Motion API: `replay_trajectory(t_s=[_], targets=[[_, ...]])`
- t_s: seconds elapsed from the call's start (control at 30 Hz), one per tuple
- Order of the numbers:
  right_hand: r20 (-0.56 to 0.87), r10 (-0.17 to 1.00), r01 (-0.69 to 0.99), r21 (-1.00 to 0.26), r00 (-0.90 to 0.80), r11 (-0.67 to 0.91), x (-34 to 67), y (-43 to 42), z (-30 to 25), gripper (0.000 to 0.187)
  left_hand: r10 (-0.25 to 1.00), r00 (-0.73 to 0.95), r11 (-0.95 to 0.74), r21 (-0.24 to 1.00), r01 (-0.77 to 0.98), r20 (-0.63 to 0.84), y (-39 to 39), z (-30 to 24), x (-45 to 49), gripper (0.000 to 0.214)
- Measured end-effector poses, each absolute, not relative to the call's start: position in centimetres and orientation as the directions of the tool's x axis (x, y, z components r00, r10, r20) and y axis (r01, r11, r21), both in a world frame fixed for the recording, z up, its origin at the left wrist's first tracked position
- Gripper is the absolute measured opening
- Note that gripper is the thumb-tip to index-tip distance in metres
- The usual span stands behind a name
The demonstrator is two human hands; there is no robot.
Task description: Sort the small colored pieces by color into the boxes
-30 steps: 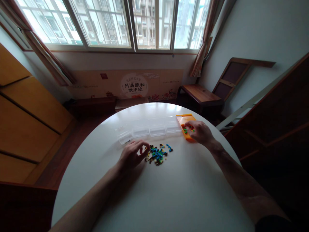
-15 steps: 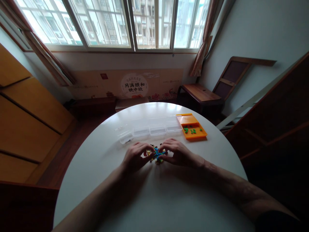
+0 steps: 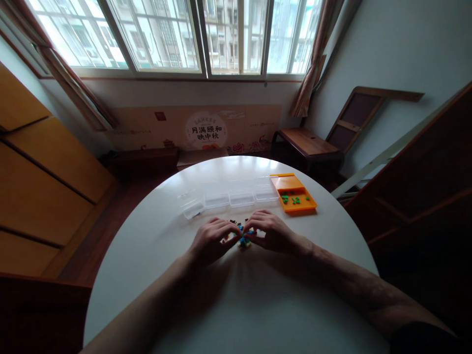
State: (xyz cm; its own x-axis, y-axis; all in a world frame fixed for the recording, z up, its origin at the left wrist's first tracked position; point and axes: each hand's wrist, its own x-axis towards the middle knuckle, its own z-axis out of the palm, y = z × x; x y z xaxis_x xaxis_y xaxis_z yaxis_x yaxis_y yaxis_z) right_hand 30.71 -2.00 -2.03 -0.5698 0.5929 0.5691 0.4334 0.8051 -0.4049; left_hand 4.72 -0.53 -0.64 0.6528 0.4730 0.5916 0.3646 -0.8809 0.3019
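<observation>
- Here are the bare left hand (image 3: 211, 241) and bare right hand (image 3: 273, 234), fingers curled, tips nearly meeting; whether either pinches a piece, I can't tell, as the pieces there are too small.
- Right beneath those fingertips, the pile of tiny blue, yellow, green and dark plastic pieces (image 3: 244, 243), partly hidden!
- Just beyond, a row of clear plastic compartments (image 3: 242, 199) runs across.
- At its right end, the shallow orange plastic tray (image 3: 300, 209), small green pieces (image 3: 296, 200) scattered inside.
- Under it all, the round white table (image 3: 258, 309).
</observation>
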Motion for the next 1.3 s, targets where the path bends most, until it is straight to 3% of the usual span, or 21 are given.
replay_trajectory(t_s=[0.2,0.37,0.7,0.83,0.93,1.0,1.17,1.3], targets=[[0.593,0.653,0.552,-0.379,-0.472,0.743,33.1,-1.2,-1.0,0.008,0.599,0.569,-0.795,0.335,0.505,0.564,0.3,-0.8,2.8,0.009],[0.559,0.778,0.794,-0.316,-0.287,0.519,38.8,0.7,-0.4,0.01,0.695,0.536,-0.715,0.39,0.579,0.479,0.7,-1.1,1.7,0.009],[0.422,0.906,0.976,-0.206,0.027,0.067,43.9,2.5,-1.6,0.009,0.628,0.597,-0.777,0.361,0.515,0.499,0.7,-1.4,2.0,0.007],[0.408,0.908,0.976,-0.216,0.098,-0.008,43.4,2.2,-1.4,0.008,0.624,0.594,-0.779,0.349,0.52,0.508,0.8,-1.5,2.0,0.009],[0.434,0.897,0.962,-0.271,0.085,0.04,42.5,2.1,-0.7,0.01,0.603,0.602,-0.795,0.34,0.502,0.523,0.8,-1.4,2.1,0.01],[0.472,0.882,0.929,-0.328,0.006,0.169,41.2,1.7,-0.3,0.011,0.562,0.628,-0.826,0.327,0.458,0.539,0.6,-1.2,2.3,0.01],[0.508,0.716,0.633,-0.364,-0.479,0.683,36.4,-0.6,0.4,0.014,0.474,0.714,-0.878,0.333,0.342,0.515,0.1,-1.3,3.0,0.01],[0.455,0.594,0.461,-0.378,-0.663,0.803,33.1,-2.3,-0.2,0.007,0.445,0.732,-0.89,0.341,0.301,0.515,0.2,-1.7,3.2,0.014]])
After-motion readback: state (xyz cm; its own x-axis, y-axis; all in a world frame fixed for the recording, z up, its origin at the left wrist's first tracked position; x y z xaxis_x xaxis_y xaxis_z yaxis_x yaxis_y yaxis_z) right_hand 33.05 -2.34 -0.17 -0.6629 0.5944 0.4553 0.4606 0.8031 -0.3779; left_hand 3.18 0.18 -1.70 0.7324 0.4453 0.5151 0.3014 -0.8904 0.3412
